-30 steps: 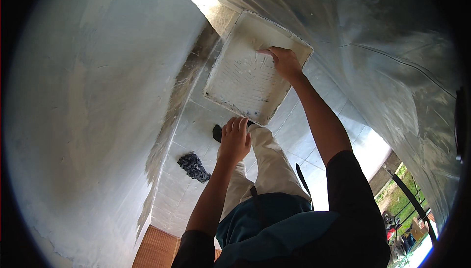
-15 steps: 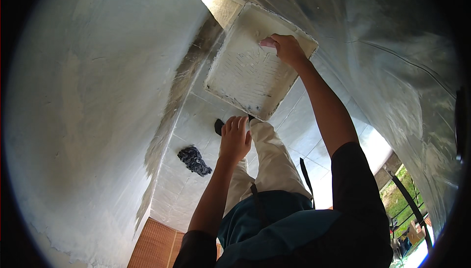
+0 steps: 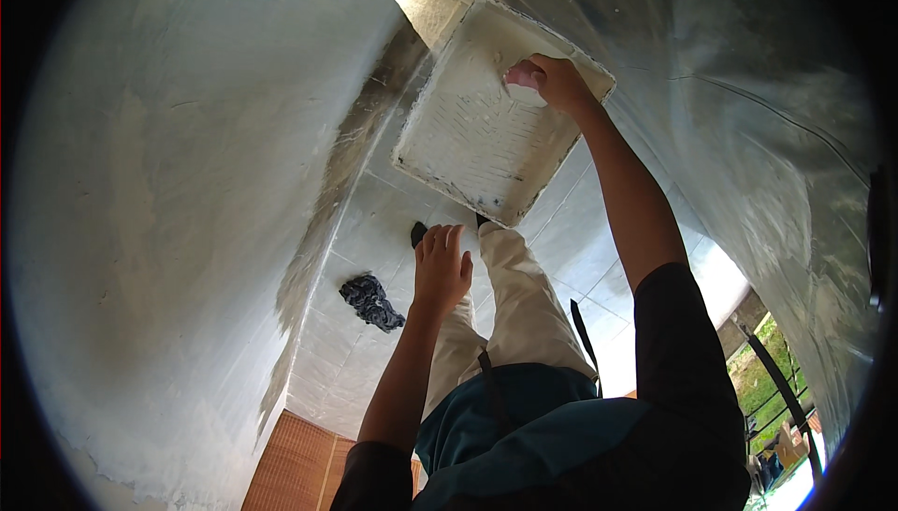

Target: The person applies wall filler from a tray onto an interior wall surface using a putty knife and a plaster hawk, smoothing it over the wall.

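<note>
Over the paint tray (image 3: 468,137), my right hand (image 3: 561,84) is closed around a small pink and white piece (image 3: 525,76), whose kind I cannot make out. The tray is broad and rectangular, coated in whitish paint or paste, with ridges on its sloping floor and a crusted rim. The piece is at or just above the wet coating; contact is unclear. My left hand (image 3: 441,268) hangs open below the tray, fingers stretched and holding nothing, above the tiled floor and near my legs.
To the left rises a wall (image 3: 187,184) with patchy whitish coating and a dark unpainted strip at its base. A crumpled black bag or cloth (image 3: 371,302) lies on the tiles (image 3: 346,371). Plastic sheeting (image 3: 758,137) hangs on the right. A brown woven panel (image 3: 295,464) stands at lower left.
My right hand has shifted slightly right and up, and more of the pink and white piece shows. My left hand has moved slightly left. The tray sits a little farther right in view.
</note>
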`<state>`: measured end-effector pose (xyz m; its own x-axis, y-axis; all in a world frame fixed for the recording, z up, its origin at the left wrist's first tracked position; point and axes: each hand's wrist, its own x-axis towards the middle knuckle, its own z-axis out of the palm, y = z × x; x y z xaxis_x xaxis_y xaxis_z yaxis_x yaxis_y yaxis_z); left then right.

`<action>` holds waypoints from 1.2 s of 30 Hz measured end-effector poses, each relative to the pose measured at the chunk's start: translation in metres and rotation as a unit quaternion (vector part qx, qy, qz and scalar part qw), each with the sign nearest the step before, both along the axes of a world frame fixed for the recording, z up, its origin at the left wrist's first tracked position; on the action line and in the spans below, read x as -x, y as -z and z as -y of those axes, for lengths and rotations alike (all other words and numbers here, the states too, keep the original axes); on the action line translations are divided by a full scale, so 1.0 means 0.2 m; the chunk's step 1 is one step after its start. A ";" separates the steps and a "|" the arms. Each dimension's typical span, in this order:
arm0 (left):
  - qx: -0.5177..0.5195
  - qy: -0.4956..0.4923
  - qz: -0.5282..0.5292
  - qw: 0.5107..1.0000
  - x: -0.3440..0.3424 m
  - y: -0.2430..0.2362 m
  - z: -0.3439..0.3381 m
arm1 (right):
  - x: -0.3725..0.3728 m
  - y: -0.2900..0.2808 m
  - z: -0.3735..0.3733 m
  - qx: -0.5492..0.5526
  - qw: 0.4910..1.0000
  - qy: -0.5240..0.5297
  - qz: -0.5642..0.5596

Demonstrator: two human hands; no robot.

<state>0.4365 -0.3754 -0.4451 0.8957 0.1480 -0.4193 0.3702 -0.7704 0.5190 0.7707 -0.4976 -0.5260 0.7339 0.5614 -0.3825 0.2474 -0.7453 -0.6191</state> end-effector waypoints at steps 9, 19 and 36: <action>0.002 -0.010 -0.010 1.000 0.04 0.01 0.00 | 0.00 -0.01 0.01 -0.007 1.000 0.014 -0.024; 0.000 -0.009 -0.006 1.000 0.06 0.03 0.01 | 0.01 0.05 0.06 0.003 0.998 0.016 -0.058; 0.007 0.007 -0.001 1.000 0.05 0.04 0.02 | 0.08 0.10 0.12 0.000 0.997 0.033 -0.064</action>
